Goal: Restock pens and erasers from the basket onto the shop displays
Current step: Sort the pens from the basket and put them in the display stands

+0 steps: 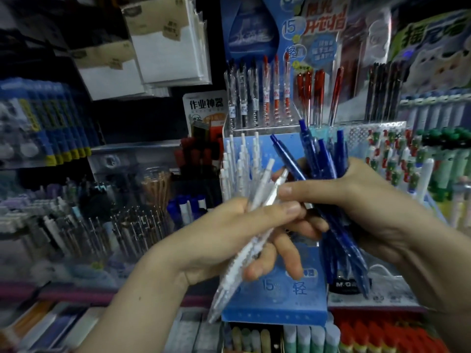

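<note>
- Your left hand (229, 225) is curled round a few white pens (257, 197), and your right hand (362, 200) is clamped on a thick bunch of blue pens (323, 169). The two hands meet at the centre of the frame, fingertips touching over the white pens.
- The blue bunch fans out above and below your right fist. I judge the grip loose enough that one pen could slide out and drop among the stock at the bottom of the frame.
- With both hands full and overlapping, passing a white pen across could knock its neighbours askew — sort one colour at a time.
- The blue display box (275, 296), just behind your hands at lower centre, already holds white pens in its slots (239, 164). Pushing more in at an angle could jam or tip them.
- The basket is nowhere in the frame, and no erasers can be picked out.
- Motion blur smears the left shelves, and the far edges are dark — labels there cannot be read.
- Your hands hide the middle of the display, so you cannot tell which slots are free.
</note>
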Demonstrator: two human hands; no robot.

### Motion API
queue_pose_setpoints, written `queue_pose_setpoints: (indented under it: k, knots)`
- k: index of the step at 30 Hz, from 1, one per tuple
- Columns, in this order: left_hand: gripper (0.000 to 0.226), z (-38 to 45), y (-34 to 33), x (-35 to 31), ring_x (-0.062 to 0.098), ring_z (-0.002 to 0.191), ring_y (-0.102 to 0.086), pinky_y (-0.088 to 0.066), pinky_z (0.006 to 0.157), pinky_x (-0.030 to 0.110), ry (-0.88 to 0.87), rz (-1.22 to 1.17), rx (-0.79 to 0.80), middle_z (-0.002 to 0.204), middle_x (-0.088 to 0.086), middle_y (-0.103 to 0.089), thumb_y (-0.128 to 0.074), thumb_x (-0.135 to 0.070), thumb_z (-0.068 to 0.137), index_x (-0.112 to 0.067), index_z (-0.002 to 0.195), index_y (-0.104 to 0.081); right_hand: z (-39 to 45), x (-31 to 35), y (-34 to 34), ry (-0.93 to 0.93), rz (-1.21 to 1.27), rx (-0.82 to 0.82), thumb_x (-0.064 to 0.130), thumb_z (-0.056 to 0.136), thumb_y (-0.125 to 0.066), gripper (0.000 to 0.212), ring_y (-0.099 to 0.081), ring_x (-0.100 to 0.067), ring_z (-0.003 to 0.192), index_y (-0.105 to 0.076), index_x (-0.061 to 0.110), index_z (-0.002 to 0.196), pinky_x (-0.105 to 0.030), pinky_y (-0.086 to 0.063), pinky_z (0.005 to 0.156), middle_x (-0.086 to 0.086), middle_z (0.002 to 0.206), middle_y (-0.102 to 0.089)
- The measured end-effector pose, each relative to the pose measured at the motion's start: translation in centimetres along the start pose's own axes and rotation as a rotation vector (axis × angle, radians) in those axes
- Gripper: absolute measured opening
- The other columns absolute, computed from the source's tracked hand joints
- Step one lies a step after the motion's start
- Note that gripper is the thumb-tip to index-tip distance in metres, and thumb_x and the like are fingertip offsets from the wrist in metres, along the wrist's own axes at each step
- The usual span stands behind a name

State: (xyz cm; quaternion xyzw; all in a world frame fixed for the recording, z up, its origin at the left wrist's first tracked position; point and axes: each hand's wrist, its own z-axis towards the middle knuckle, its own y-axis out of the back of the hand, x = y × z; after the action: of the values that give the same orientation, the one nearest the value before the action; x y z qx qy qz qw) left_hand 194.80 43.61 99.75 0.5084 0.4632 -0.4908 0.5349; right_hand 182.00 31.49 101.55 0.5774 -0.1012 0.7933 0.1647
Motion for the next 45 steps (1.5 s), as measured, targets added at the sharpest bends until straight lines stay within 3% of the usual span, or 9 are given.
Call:
queue_pose_setpoints:
  k: [6,10,15,19,23,26,32,39,45]
  knots:
    - [0.036,-0.5,-0.8,1.9,0.0,0.033,-0.035,-0.029,0.036,0.013,-0.057,-0.07,-0.141,0.056,-0.002,-0.058,-0.059,-0.04,0.083,-0.008,0.093,-0.072,0.1,-0.5,0.1,-0.035,0.034,-0.042,0.016,0.055,-0.078,0.012,-0.048,-0.015,0.039,-0.07,0.009,0.06,-0.02,-0.039,0.037,-0.009,0.051,-0.056]
    - [0.039,-1.6,-0.4,3.3,0.001,0.033,-0.032,-0.028,0.037,0.013,-0.076,-0.01,-0.255,0.052,-0.004,-0.049,-0.058,-0.048,0.083,-0.011,0.086,-0.069,0.6,0.6,1.6,0.043,0.061,-0.203,0.021,0.046,-0.078,0.023,-0.059,-0.012,0.053,-0.076,0.009,0.065,-0.014,-0.038,0.036,-0.009,0.062,-0.067]
    - [0.042,-3.6,1.4,5.0,0.006,0.032,-0.031,-0.025,0.034,0.016,-0.078,0.087,-0.59,0.05,0.0,-0.047,-0.054,-0.049,0.079,-0.01,0.074,-0.069,0.9,1.9,3.7,0.166,-0.098,-0.437,0.019,0.06,-0.08,0.024,-0.068,-0.013,0.059,-0.071,0.002,0.075,-0.015,-0.041,0.04,-0.01,0.065,-0.071]
    - [0.048,-4.3,2.1,4.5,0.012,0.05,-0.058,-0.045,0.044,0.018,-0.257,0.082,-0.77,0.062,0.003,-0.063,-0.045,-0.055,0.084,-0.018,0.071,-0.072,1.4,1.0,2.3,0.162,-0.294,-0.397,0.011,0.073,-0.077,0.016,-0.068,-0.012,0.054,-0.069,-0.001,0.08,-0.016,-0.043,0.04,-0.01,0.064,-0.071]
    - [0.054,-3.8,1.9,3.7,-0.001,0.05,-0.048,-0.04,0.052,0.006,-0.404,0.385,-0.919,0.056,-0.002,-0.051,-0.035,-0.06,0.091,-0.025,0.072,-0.071,2.0,0.8,0.9,0.196,-0.357,-0.359,0.009,0.077,-0.073,0.01,-0.069,-0.014,0.058,-0.067,0.0,0.078,-0.017,-0.045,0.043,-0.009,0.064,-0.071]
    - [0.052,-3.8,1.8,3.1,0.001,0.046,-0.041,-0.037,0.05,0.009,-0.48,0.427,-0.922,0.053,0.004,-0.04,-0.039,-0.058,0.092,-0.021,0.072,-0.069,2.4,1.0,0.3,0.218,-0.404,-0.352,0.01,0.077,-0.074,0.011,-0.07,-0.016,0.059,-0.068,0.001,0.079,-0.018,-0.046,0.044,-0.008,0.064,-0.071]
    - [0.042,-4.0,1.7,2.6,0.006,0.036,-0.041,-0.035,0.036,0.016,-0.412,0.341,-0.896,0.047,-0.001,-0.048,-0.05,-0.054,0.083,-0.019,0.072,-0.07,2.9,1.5,-0.4,0.297,-0.461,-0.377,0.009,0.077,-0.074,0.009,-0.065,-0.019,0.051,-0.067,0.003,0.077,-0.019,-0.047,0.042,-0.004,0.06,-0.07]
    - [0.036,-4.1,2.0,2.1,0.0,0.029,-0.047,-0.033,0.035,0.005,-0.408,0.251,-0.885,0.057,0.009,-0.068,-0.06,-0.03,0.077,0.004,0.081,-0.068,3.5,-0.3,-1.1,0.157,-0.586,-0.301,0.01,0.078,-0.073,0.008,-0.068,-0.021,0.054,-0.067,0.008,0.075,-0.021,-0.051,0.044,-0.002,0.059,-0.07]
    - [0.033,-3.9,2.0,2.3,-0.003,0.029,-0.048,-0.034,0.037,0.002,-0.381,0.302,-0.838,0.06,0.007,-0.07,-0.059,-0.031,0.077,0.0,0.076,-0.068,4.0,-0.5,-1.0,0.161,-0.696,-0.335,0.014,0.078,-0.073,0.007,-0.068,-0.021,0.054,-0.066,0.013,0.077,-0.028,-0.056,0.047,-0.001,0.059,-0.07]
